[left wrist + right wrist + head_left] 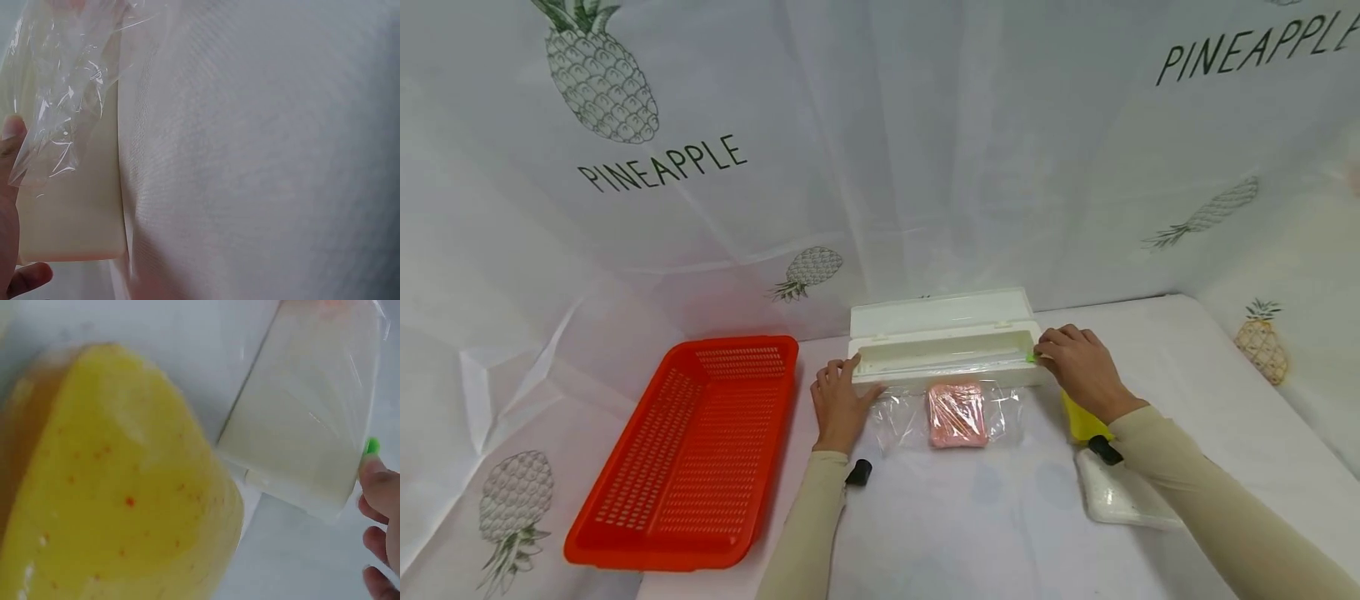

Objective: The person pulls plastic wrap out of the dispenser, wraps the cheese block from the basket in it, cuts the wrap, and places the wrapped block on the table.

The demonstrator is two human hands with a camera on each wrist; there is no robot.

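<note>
A long white cling film dispenser [942, 312] stands by the back wall, its lid raised. My left hand [840, 408] grips its left end, the thumb along the front over the film. With the fingertips of my right hand [1084, 375] I pinch a small green slider [372, 446] at the dispenser's right end. Clear cling film [898, 418] hangs out from the front onto the table. A pink square block [957, 425] lies in the middle of that film, its exact kind unclear under the glare. The left wrist view shows the film [65, 100] wrinkled against the dispenser's front.
A red perforated plastic basket [715, 467] sits to the left. Under and beside my right forearm are a yellow rounded thing with red specks [144, 481] and a white film-wrapped tray [1120, 496], both partly hidden. A white pineapple-print cloth [925, 167] hangs behind.
</note>
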